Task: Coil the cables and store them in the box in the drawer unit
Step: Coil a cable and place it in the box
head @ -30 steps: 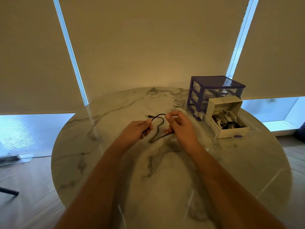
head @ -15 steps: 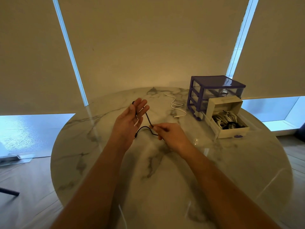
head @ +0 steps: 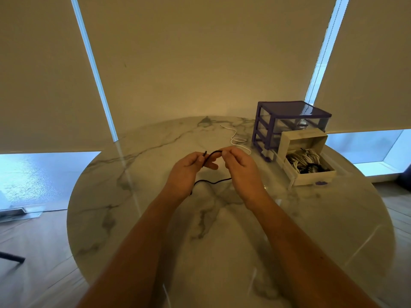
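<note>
Frame centre: your left hand [head: 184,172] and right hand [head: 241,167] each pinch the black cable [head: 211,181], slack sagging between them. The box [head: 311,177] sits right of your hands, nearer the right; white cable [head: 236,141] lies uncoiled behind.

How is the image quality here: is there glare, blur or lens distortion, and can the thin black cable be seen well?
Head view: dim warm light, bright blue window strips; wide-angle lens bends the round marble table; pale streak reflections on it; thin black cable sharp between left hand and right hand; forearms slightly soft.
</note>
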